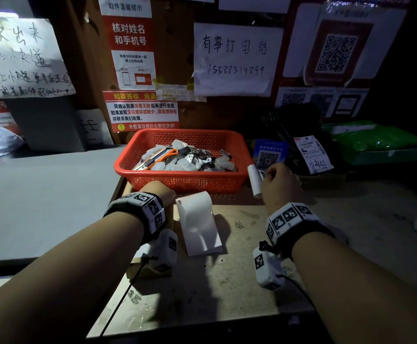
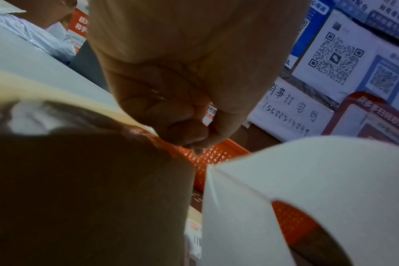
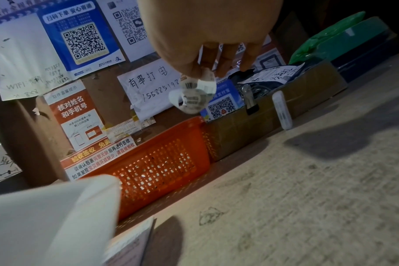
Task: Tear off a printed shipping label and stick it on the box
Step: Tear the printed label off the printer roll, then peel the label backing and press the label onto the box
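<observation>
Left hand [image 1: 156,189] fingers curled under, right hand [image 1: 280,184] pinching, forearms extended.

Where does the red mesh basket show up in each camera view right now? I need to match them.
Head: red mesh basket sits centre, against the back wall, between the two hands.
Left wrist: only a slice of its mesh wall, centre, below the left hand's fingertips.
Right wrist: lower centre-left, its side wall facing the camera.
Shared landmark: the handwritten phone-number note on the wall behind it.
</observation>
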Demonstrator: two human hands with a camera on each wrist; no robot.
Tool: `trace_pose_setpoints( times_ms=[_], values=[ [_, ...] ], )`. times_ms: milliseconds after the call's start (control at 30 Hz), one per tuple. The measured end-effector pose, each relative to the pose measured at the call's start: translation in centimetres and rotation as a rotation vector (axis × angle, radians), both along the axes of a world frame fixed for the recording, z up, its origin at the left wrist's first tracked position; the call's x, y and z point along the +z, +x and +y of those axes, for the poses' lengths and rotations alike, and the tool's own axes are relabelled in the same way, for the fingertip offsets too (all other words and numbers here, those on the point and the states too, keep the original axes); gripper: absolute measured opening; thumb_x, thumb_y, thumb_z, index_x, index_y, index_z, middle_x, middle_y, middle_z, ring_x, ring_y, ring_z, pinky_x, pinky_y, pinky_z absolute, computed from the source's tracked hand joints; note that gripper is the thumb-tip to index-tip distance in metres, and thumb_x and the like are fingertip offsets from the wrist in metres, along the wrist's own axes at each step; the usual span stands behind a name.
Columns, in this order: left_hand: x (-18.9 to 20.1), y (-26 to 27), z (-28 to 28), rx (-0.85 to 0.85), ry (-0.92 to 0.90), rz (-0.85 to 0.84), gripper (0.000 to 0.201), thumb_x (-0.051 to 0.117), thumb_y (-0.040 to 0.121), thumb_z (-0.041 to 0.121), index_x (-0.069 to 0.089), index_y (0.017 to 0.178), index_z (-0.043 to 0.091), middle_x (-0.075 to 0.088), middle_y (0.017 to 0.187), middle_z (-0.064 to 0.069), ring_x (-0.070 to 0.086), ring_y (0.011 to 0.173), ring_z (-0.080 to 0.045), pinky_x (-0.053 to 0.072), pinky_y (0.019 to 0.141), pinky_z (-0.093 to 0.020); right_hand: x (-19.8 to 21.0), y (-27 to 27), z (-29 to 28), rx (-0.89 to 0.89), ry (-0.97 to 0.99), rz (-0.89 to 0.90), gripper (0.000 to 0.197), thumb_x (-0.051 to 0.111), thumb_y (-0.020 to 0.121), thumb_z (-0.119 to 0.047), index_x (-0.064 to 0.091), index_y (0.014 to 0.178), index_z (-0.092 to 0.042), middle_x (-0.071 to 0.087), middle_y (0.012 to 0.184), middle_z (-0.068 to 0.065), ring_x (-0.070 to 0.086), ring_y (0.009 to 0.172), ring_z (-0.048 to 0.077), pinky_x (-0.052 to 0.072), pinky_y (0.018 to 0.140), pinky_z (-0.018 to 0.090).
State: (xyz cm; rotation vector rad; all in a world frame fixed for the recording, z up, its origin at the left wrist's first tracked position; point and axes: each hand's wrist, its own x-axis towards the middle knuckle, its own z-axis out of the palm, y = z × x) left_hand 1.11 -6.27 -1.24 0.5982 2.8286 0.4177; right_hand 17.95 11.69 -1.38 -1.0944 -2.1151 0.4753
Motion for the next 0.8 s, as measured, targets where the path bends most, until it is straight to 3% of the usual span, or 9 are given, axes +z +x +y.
trace_pose_setpoints(
  times_ms=[100, 200, 300, 400, 567, 667, 800],
  values=[
    [-0.1, -0.1, 0.2, -0.013, 0.066, -0.013, 0.029, 0.049, 0.088, 0.019, 0.061, 0.112, 0.009, 0.064, 0.111, -0.008, 0.058, 0.097, -0.027, 0.044, 0.078, -0.031, 0.2, -0.5, -0.4, 0.008, 0.010, 0.013, 0.011, 0.050, 0.089, -0.018, 0.046, 0.082, -0.025, 0.066, 0.102, 0.009, 0.056, 0.105, 0.033, 0.041, 0.097, 0.056],
    [0.4, 0.3, 0.3, -0.014, 0.231, -0.037, 0.021, 0.049, 0.084, 0.024, 0.063, 0.094, 0.012, 0.068, 0.097, -0.010, 0.062, 0.086, -0.027, 0.045, 0.071, -0.029, 1.1, -0.9, -0.6, 0.059, 0.005, 0.025, 0.011, 0.049, 0.090, -0.015, 0.058, 0.096, -0.015, 0.064, 0.105, 0.007, 0.055, 0.105, 0.029, 0.042, 0.090, 0.044],
    [1.3, 0.7, 0.4, -0.050, 0.379, -0.040, 0.034, 0.050, 0.085, 0.033, 0.058, 0.110, 0.012, 0.067, 0.109, -0.012, 0.064, 0.089, -0.027, 0.053, 0.081, -0.034, 2.2, -1.5, -1.1, 0.164, 0.031, 0.091, 0.014, 0.051, 0.090, -0.012, 0.059, 0.100, -0.010, 0.064, 0.102, 0.009, 0.058, 0.100, 0.028, 0.045, 0.083, 0.041],
    [2.4, 1.1, 0.2, -0.099, 0.486, -0.010, 0.046, 0.048, 0.089, 0.040, 0.053, 0.125, 0.012, 0.062, 0.119, -0.009, 0.059, 0.092, -0.021, 0.046, 0.079, -0.029, 2.7, -2.3, -1.8, 0.260, 0.022, 0.134, 0.013, 0.052, 0.088, -0.011, 0.059, 0.100, -0.013, 0.065, 0.099, 0.008, 0.059, 0.095, 0.026, 0.050, 0.080, 0.039],
    [4.8, 1.3, -1.1, -0.096, 0.699, -0.047, 0.045, 0.048, 0.089, 0.047, 0.055, 0.120, 0.015, 0.062, 0.118, -0.007, 0.054, 0.093, -0.018, 0.041, 0.077, -0.030, 3.1, -3.7, -3.5, 0.447, -0.068, 0.144, 0.009, 0.054, 0.091, -0.015, 0.058, 0.099, -0.017, 0.064, 0.098, 0.003, 0.059, 0.090, 0.018, 0.047, 0.072, 0.029],
    [5.5, 1.0, -2.4, -0.095, 0.817, -0.132, 0.028, 0.055, 0.086, 0.045, 0.060, 0.102, 0.023, 0.064, 0.111, -0.004, 0.058, 0.098, -0.019, 0.047, 0.089, -0.039, 3.2, -4.2, -4.8, 0.566, -0.146, 0.130, 0.013, 0.052, 0.090, -0.008, 0.058, 0.095, -0.019, 0.062, 0.095, 0.001, 0.058, 0.084, 0.015, 0.049, 0.071, 0.028],
    [5.8, 0.5, -4.5, -0.140, 0.738, -0.094, 0.033, 0.060, 0.085, 0.037, 0.061, 0.114, 0.020, 0.062, 0.106, 0.004, 0.057, 0.094, -0.013, 0.044, 0.079, -0.027, 3.1, -5.3, -6.4, 0.652, -0.205, 0.124, 0.018, 0.051, 0.085, -0.004, 0.057, 0.090, -0.021, 0.061, 0.091, -0.003, 0.057, 0.084, 0.014, 0.051, 0.079, 0.034]
  ],
)
